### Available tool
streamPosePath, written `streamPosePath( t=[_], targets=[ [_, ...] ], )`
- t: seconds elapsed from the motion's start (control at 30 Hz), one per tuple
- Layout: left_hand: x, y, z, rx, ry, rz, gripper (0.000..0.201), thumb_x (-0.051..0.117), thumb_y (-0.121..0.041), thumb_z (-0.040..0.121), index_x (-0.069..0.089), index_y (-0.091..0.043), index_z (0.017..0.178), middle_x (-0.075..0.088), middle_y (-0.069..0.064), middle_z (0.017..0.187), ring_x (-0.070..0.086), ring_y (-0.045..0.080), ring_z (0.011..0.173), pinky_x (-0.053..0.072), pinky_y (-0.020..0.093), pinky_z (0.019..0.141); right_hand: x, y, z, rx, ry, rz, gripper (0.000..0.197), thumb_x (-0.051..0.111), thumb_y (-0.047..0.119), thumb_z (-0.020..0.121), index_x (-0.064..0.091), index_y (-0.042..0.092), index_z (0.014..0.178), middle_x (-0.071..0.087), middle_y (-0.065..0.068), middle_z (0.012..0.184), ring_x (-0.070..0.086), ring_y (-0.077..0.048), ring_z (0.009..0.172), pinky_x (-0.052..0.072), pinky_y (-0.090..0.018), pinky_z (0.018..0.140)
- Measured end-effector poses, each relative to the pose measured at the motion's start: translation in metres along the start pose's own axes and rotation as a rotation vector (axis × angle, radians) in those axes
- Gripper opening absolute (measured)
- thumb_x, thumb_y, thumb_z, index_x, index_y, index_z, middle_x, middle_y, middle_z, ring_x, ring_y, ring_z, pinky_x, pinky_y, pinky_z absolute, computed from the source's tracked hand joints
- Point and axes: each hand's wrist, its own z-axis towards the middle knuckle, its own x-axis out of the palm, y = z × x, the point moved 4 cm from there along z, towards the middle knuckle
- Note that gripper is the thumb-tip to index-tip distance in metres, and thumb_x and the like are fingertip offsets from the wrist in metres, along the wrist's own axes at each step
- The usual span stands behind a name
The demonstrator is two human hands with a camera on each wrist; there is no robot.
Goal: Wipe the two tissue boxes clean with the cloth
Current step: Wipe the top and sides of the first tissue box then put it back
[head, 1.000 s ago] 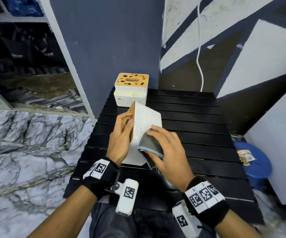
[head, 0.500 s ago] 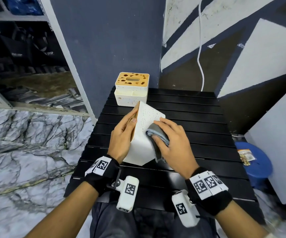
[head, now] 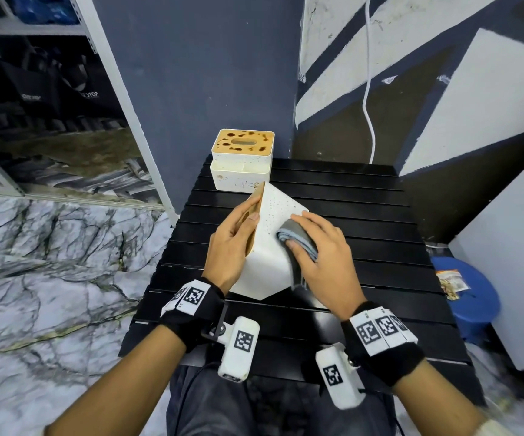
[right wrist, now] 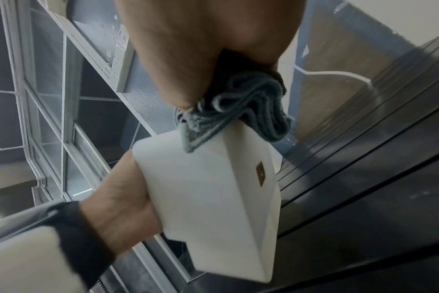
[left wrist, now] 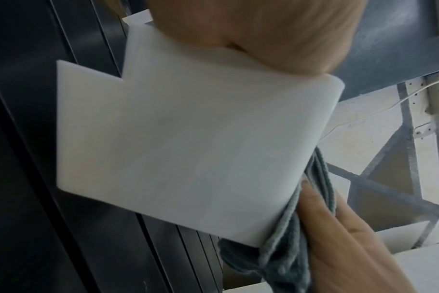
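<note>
Head view: left hand (head: 232, 247) grips the near tissue box (head: 264, 265), tipped on edge over the black slatted bench (head: 364, 215), wooden lid face turned left under the fingers. Right hand (head: 323, 259) presses a folded grey cloth (head: 297, 239) flat against the box's speckled white side, thumb pinching the cloth's near edge. Second tissue box (head: 242, 162) sits upright at the far left corner of the bench, well apart from both hands, with dark stains on its tan lid. Blue stool (head: 468, 297) on the floor to the right of the bench.

Left wrist view: left hand (left wrist: 276, 29) wraps the top edge of the near tissue box (left wrist: 176, 138); the white underside fills the frame. Cloth (left wrist: 283, 247) bunched at the box's lower right corner, held there by the right hand (left wrist: 351, 247).

Right wrist view: right hand (right wrist: 208, 49) clutches the wadded cloth (right wrist: 241, 111) against the upper end of the near tissue box (right wrist: 213, 198). Left hand (right wrist: 123, 208) holds the box's far side, black wrist strap visible. Box looks clear of the bench (right wrist: 364, 198) here; I can't tell whether a corner touches.
</note>
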Motion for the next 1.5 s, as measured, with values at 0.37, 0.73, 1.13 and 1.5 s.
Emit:
streamPosePath(
  t=[0.37,0.73,1.13,1.5],
  targets=[
    [0.001,-0.001,0.0,0.002,0.01,0.026,0.054,0.058,-0.046,0.089,0.06,-0.026,0.139,0.064,-0.01,0.137,0.057,0.011,0.13,0.043,0.047,0.114,0.001,0.016,0.0,-0.077,0.019,0.04,0.041,0.06,0.032,0.092,0.054,0.024,0.132,0.048,0.006,0.138,0.042,-0.012,0.116,0.032,-0.024,0.103],
    [0.003,0.0,0.002,0.001,0.027,0.083,0.035,0.052,-0.027,0.104,0.061,-0.032,0.138,0.066,-0.013,0.134,0.06,0.008,0.126,0.047,0.045,0.11,0.006,0.036,-0.019,-0.199,0.035,-0.064,0.05,0.045,0.055,0.091,0.046,0.032,0.136,0.042,0.005,0.141,0.04,-0.016,0.12,0.039,-0.037,0.101],
    [0.003,0.0,0.0,0.013,0.035,0.052,0.04,0.054,-0.039,0.098,0.061,-0.035,0.136,0.064,-0.013,0.136,0.058,0.009,0.128,0.046,0.046,0.111,0.006,0.041,-0.015,-0.239,0.045,-0.041,0.047,0.049,0.048,0.09,0.051,0.032,0.134,0.045,0.003,0.137,0.04,-0.015,0.118,0.041,-0.039,0.101],
    [0.005,0.0,0.002,-0.003,0.033,0.025,0.046,0.055,-0.037,0.093,0.061,-0.028,0.137,0.064,-0.013,0.137,0.057,0.01,0.13,0.042,0.046,0.114,-0.001,-0.002,0.011,0.024,-0.007,0.0,0.039,0.058,0.036,0.092,0.056,0.028,0.129,0.048,0.008,0.135,0.042,-0.013,0.114,0.033,-0.022,0.1]
  ],
)
